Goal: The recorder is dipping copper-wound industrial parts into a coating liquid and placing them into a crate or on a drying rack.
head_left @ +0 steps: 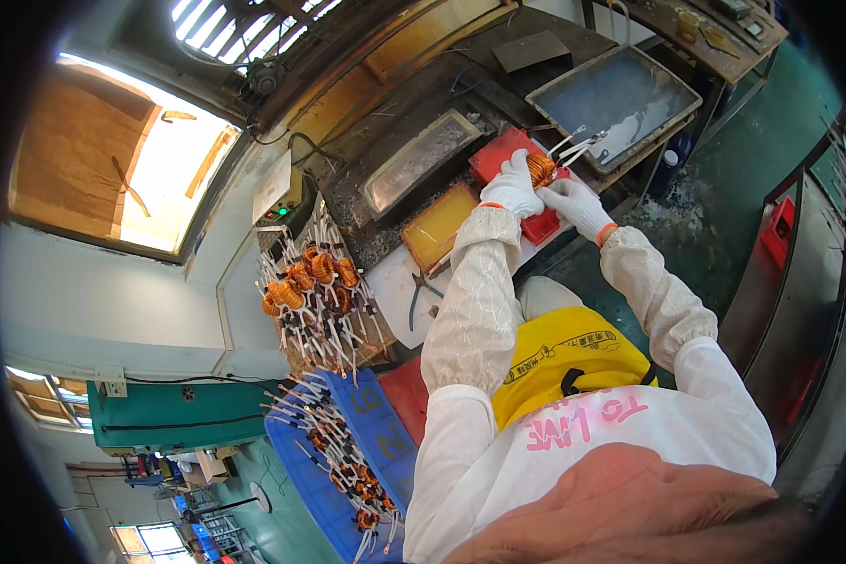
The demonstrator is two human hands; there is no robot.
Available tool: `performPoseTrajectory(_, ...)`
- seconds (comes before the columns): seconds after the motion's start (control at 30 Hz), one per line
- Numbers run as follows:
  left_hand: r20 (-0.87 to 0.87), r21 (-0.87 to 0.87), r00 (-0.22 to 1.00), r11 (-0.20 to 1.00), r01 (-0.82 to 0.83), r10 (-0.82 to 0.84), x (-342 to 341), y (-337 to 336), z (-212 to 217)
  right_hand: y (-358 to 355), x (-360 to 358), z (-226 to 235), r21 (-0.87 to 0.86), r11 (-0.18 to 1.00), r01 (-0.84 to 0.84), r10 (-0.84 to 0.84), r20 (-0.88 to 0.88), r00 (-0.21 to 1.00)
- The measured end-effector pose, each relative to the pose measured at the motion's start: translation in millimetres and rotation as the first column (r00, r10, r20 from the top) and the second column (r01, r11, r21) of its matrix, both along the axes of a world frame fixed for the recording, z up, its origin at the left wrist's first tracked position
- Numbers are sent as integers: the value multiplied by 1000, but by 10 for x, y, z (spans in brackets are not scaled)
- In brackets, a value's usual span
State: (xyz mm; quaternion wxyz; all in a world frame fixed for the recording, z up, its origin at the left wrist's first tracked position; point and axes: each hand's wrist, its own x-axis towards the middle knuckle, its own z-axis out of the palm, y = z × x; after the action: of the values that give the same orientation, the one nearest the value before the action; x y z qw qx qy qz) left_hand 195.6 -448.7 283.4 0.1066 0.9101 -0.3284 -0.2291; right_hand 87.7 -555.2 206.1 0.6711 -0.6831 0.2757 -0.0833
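Note:
My left hand (514,188), in a white glove, grips a ring coil (540,169) wound with copper wire. White leads with metal lugs stick out from its far right side. My right hand (576,208), also gloved, has its fingers closed at the coil's near edge; its fingertips are partly hidden. Both hands are above red bins (500,153). Just left of them lies a tray of yellowish material (440,226). A pair of pliers (423,293) rests on the white surface near my left forearm.
Beyond the yellowish tray is a long metal-framed trough (421,162). A liquid-filled basin (620,99) stands at the far right. Several finished-looking coils (301,282) are piled at left, with more in a blue crate (371,423). A metal bench (771,273) stands at right.

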Motion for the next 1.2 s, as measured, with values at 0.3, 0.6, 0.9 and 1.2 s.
performPoseTrajectory(0.3,56,-85,998,996,-24,29,-29,46,-84,-239,-375,38,329,924,-196,151,159,976)
performPoseTrajectory(0.6,123,-119,992,993,7,7,-25,62,-13,-934,-1091,-195,-623,744,-242,90,-265,960)
performPoseTrajectory(0.9,584,-596,773,778,200,249,-743,430,-328,-137,-165,733,-809,586,46,215,210,954)
performPoseTrajectory(1.2,568,-727,541,686,-21,620,-522,1808,-724,101,657,412,-909,416,-5,376,167,911)
